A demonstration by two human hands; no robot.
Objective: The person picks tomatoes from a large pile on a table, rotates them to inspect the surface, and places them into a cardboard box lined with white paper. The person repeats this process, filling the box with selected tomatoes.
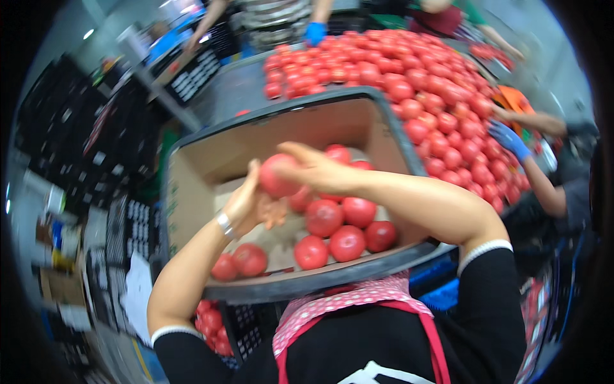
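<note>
A red tomato [277, 175], blurred by motion, is between my two hands over a black plastic crate [307, 285] lined with brown cardboard. My right hand [314, 169] holds it from the right, fingers across its top and side. Close against its left and underside is my left hand [249, 204], thumb raised and fingers spread; whether it bears any weight I cannot tell. Several tomatoes [324, 218] lie in the right half of the crate. Two more tomatoes [250, 259] rest in the near left corner, and part of the cardboard floor shows between.
A large heap of tomatoes [446, 122] covers the grey table [235, 89] beyond and right. Co-workers' gloved hands [509, 139] reach in at the right and far side [315, 33]. Black crates [53, 120] stack up at left. Below my left arm are more tomatoes [211, 322].
</note>
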